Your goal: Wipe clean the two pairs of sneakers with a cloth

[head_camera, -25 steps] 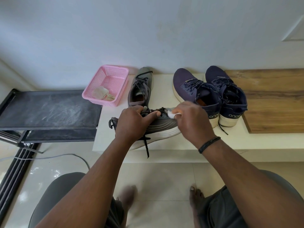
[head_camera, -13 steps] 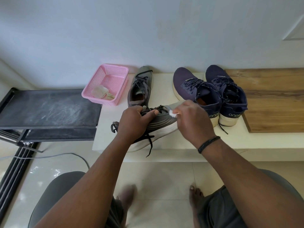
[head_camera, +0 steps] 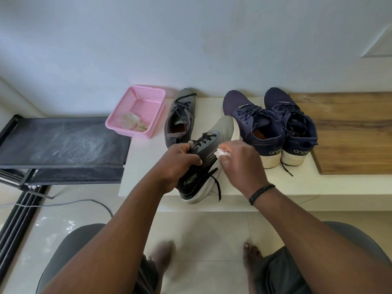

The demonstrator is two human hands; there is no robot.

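My left hand (head_camera: 177,164) grips a grey sneaker (head_camera: 209,149) by its collar, holding it tilted with the toe pointing up and away. My right hand (head_camera: 239,164) pinches a small white cloth (head_camera: 221,153) against the sneaker's side near the sole. Upright on the white ledge (head_camera: 144,166) behind it stands the other grey sneaker (head_camera: 181,115). To the right, two navy sneakers (head_camera: 252,122) (head_camera: 292,124) stand side by side, heels toward me.
A pink perforated basket (head_camera: 146,98) with a crumpled rag (head_camera: 130,120) sits at the ledge's left end. A dusty black rack (head_camera: 61,141) stands further left. A wooden board (head_camera: 350,132) lies at right. My knees and bare feet are below, and a grey cable crosses the tiled floor.
The grey sneaker has been turned from lying sideways to pointing toe-up and away, its heel now nearer me. My right hand with the cloth moved along its side toward the sole.
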